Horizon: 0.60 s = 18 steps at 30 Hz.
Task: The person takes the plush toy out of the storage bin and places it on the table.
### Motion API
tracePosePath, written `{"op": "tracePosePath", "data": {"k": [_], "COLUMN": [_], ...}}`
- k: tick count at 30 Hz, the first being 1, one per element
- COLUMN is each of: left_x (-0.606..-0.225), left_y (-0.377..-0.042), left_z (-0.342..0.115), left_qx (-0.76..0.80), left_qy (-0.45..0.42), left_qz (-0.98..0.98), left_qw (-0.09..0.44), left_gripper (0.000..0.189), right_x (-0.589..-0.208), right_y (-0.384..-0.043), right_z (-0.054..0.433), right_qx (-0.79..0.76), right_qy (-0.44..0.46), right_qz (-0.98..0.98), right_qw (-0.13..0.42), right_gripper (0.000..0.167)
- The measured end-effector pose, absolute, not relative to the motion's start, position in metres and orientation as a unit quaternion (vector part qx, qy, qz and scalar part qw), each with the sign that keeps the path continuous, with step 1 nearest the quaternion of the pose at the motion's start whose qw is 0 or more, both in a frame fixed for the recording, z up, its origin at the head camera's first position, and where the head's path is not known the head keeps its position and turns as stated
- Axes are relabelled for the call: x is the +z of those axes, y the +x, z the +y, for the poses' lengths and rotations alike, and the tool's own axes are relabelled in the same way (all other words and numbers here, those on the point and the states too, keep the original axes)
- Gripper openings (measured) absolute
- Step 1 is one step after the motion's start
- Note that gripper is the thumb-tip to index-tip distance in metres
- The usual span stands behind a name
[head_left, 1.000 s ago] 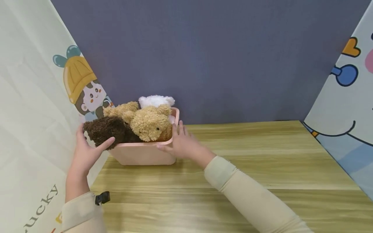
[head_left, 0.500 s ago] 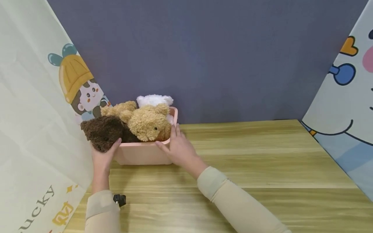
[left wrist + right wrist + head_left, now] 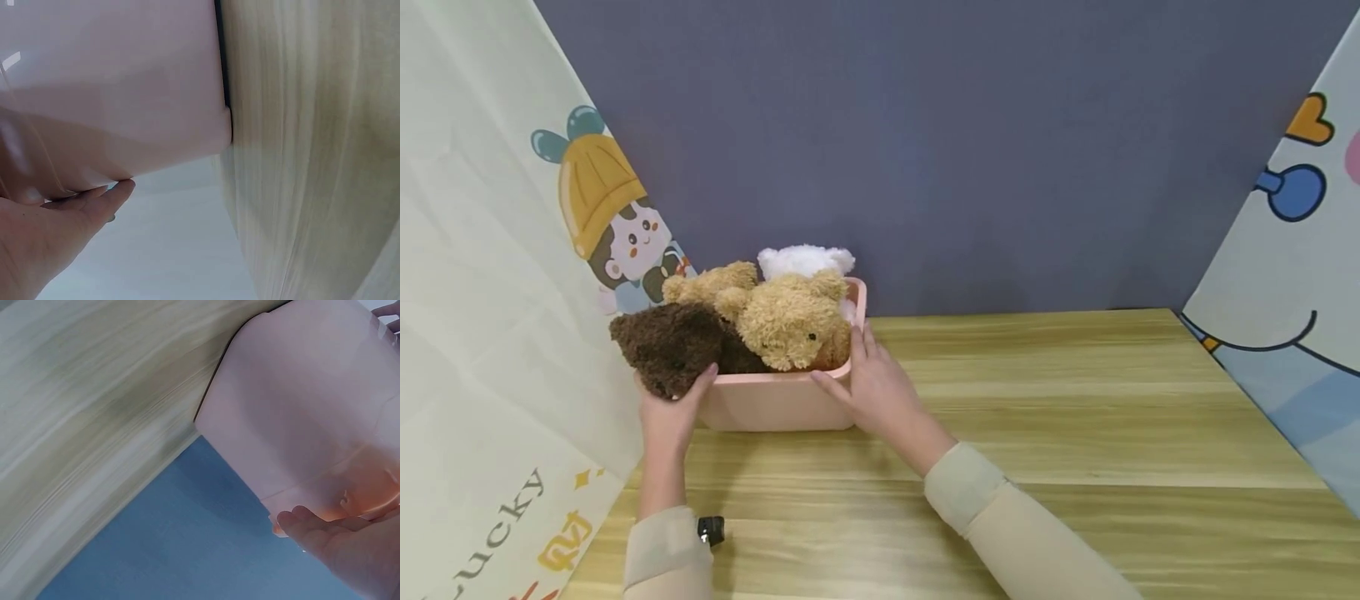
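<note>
A pink plastic bin heaped with plush toys stands at the back left of the table. Tan teddy bear lies on top, a dark brown plush leans over the left rim, and a white plush shows behind. My left hand grips the bin's front left corner, thumb by the front rim, fingers along the side; the brown plush hides part of it. With my right hand I hold the right front corner, thumb on the front wall. Both wrist views show fingers against the bin's outer walls.
The wooden table spreads to the right of the bin. A dark blue-grey panel rises behind it. White printed sheets stand at both sides, the left sheet close beside the bin and my left hand.
My left hand has moved right and in against the bin's corner, below the brown plush. My right hand has settled on the right corner. The bin has come slightly towards me.
</note>
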State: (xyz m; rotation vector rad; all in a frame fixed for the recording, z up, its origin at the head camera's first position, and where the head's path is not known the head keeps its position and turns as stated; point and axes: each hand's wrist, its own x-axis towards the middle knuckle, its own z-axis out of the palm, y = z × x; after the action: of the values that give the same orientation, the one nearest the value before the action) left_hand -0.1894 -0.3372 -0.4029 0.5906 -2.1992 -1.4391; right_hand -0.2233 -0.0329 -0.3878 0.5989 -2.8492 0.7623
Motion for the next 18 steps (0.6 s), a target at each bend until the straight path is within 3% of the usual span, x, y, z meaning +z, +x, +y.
{"op": "tracePosePath", "data": {"k": [11, 18], "left_x": [-0.402, -0.403], "left_y": [-0.183, -0.185], "left_z": [-0.335, -0.332], "left_qx": [-0.522, -0.511], "left_qy": [0.203, 0.194], "left_qz": [-0.790, -0.794], "left_qw": [0.249, 0.267], "left_gripper": [0.117, 0.118], "right_x": [-0.382, -0.339], "right_y": [-0.221, -0.240], "right_z": [-0.030, -0.016], "right_qx": [0.271, 0.332], "right_qy": [0.198, 0.222], "right_qz": [-0.940, -0.915], "right_qw": [0.052, 0.056], "right_gripper": [0.109, 0.115]}}
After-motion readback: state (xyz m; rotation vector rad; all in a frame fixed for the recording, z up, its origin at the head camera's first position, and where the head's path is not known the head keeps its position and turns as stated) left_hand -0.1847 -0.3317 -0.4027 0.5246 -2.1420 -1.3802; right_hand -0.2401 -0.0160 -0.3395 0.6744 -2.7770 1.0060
